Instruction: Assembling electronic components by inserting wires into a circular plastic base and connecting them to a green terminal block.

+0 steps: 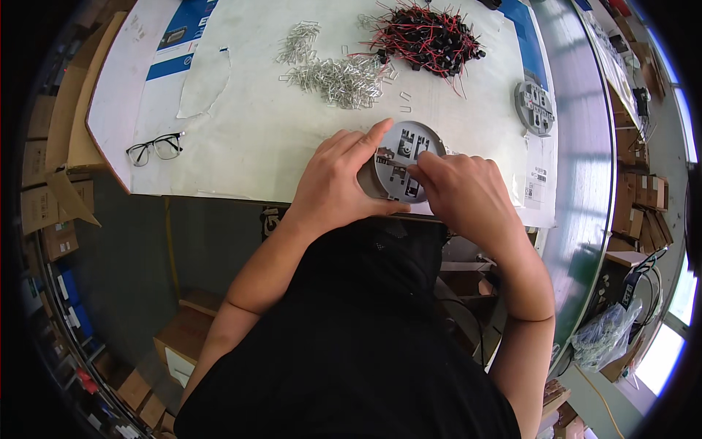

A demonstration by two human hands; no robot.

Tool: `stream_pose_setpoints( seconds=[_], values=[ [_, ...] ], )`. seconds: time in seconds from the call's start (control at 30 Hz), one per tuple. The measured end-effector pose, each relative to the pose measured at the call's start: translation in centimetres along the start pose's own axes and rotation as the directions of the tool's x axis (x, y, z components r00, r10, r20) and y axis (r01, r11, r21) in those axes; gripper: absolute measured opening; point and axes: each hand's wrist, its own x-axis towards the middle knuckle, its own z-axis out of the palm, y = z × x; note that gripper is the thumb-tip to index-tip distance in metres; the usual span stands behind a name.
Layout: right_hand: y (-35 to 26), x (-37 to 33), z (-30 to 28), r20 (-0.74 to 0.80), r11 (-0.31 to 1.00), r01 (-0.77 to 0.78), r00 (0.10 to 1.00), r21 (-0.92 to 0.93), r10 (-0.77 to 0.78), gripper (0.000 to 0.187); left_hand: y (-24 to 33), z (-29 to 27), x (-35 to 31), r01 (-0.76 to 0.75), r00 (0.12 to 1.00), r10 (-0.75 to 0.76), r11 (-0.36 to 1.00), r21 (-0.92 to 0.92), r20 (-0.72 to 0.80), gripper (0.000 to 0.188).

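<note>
A round grey plastic housing with slots and dark fittings in its face is held near the table's front edge. My left hand grips its left rim, thumb and fingers spread around the side. Over the housing's right half, my right hand is closed, its fingertips pressed together at the fittings. Whatever those fingertips pinch is hidden. Beyond the hands lies a heap of U-shaped metal clips, with a few loose ones nearer the housing. Farther right is a pile of black parts with red wires.
Another round grey housing lies at the table's right edge. Black-framed eyeglasses rest on the left, below a thin white cord. Cardboard boxes stand left of the table. A plastic bag sits at the right.
</note>
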Motion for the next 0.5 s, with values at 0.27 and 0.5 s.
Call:
stream_pose_setpoints(
  seconds=[0.27,0.5],
  values=[
    [0.3,0.2,0.7,-0.013,0.999,-0.01,1.0,0.053,0.01,0.023,-0.1,-0.1,0.2,0.005,1.0,-0.005,1.0,-0.017,0.006,0.114],
    [0.9,0.1,1.4,-0.019,0.994,-0.001,1.0,0.107,0.003,0.023,0.4,-0.2,0.3,0.055,0.998,-0.055,0.998,-0.043,0.011,0.112]
  ],
)
